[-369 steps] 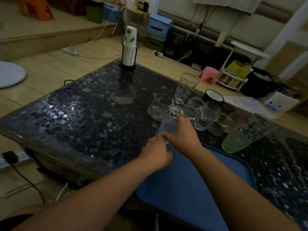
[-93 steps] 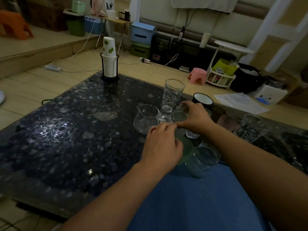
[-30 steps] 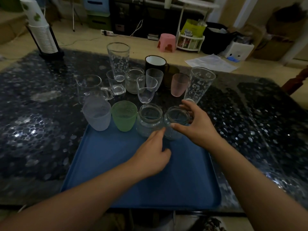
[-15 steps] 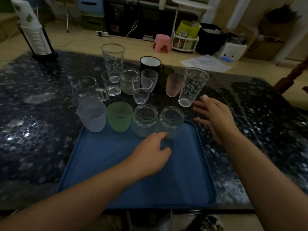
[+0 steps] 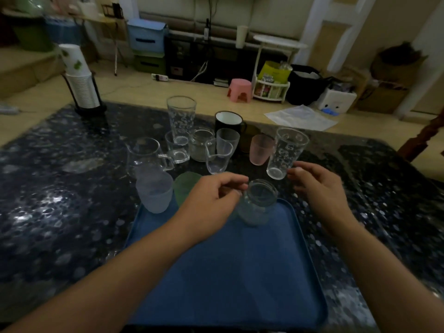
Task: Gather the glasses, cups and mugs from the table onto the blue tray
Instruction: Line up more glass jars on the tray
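The blue tray point(image 5: 228, 272) lies at the table's near edge. Along its far end stand a frosted white cup point(image 5: 153, 191), a green cup point(image 5: 183, 186) and a clear jar point(image 5: 258, 203). My left hand point(image 5: 211, 200) hovers over that row with loosely curled fingers beside the jar's rim. It hides a second jar, and nothing shows in its fingers. My right hand point(image 5: 317, 188) is open, fingertips at the base of a tall patterned glass point(image 5: 286, 152) on the table. Behind stand a pink cup point(image 5: 260, 150), a black mug point(image 5: 228, 121), a small spouted cup point(image 5: 218, 155) and another tall glass point(image 5: 180, 118).
More glassware is clustered on the dark pebbled table point(image 5: 60, 212): a glass pitcher point(image 5: 146, 152), a glass mug point(image 5: 176, 150), a jar point(image 5: 200, 145). A stack of paper cups in a black holder point(image 5: 80, 80) stands at the far left corner. A wooden chair part point(image 5: 422, 138) is at the right.
My right hand has moved forward to the foot of the tall patterned glass. My left hand has lifted off the tray and now covers one jar. The view has tilted up.
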